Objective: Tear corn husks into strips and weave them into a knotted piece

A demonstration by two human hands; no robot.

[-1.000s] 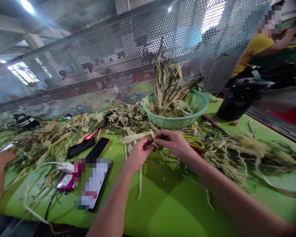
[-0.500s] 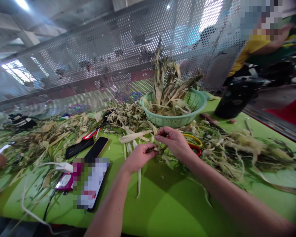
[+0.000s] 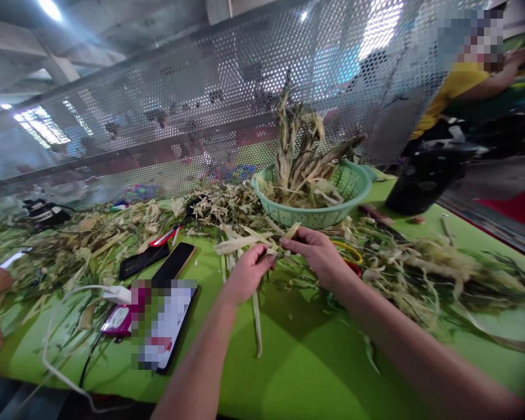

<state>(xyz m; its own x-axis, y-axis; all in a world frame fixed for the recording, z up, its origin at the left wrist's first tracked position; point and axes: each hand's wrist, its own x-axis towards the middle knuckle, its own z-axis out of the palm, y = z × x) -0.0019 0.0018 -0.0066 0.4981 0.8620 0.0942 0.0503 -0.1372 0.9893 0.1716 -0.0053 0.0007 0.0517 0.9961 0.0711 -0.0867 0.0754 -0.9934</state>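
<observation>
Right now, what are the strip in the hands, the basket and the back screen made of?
Leaf strip: dried plant fibre, probably husk; pale, matte, creased.
Basket: likely moulded plastic; uniform mint green, regular lattice holes.
Screen: looks like perforated sheet metal; grey sheen, even round holes.

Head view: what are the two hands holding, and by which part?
Both pinch a pale dried leaf strip near its top end: left hand with thumb and fingertips, right hand beside it. The lower part hangs to the green table.

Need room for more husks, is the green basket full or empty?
Full: the green basket is heaped with dried leaves that stand well above its rim.
</observation>
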